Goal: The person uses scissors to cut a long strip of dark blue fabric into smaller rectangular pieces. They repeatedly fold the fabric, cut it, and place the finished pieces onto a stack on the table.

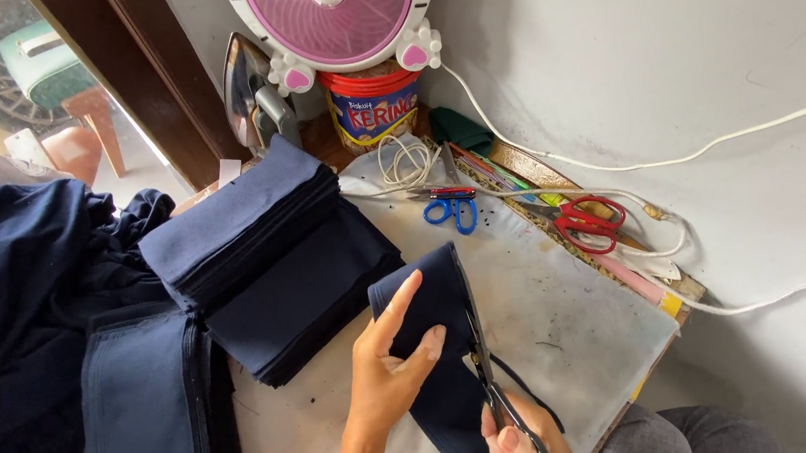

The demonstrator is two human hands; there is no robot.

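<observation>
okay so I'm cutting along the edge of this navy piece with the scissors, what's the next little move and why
Probably close the black scissors for another short snip and slide them further up the edge. The right hand has the blades partway along the right side of the folded navy fabric piece, a thin trimmed strip already hangs free beside them, and the left hand pins the piece flat.

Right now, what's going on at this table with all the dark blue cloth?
A person is cutting a folded navy fabric piece with black scissors. The left hand presses the piece flat on the white table cover, while the right hand works the scissors along its right edge. Stacks of cut navy pieces sit to the left. Blue-handled scissors and red-handled scissors lie unused beyond.
</observation>
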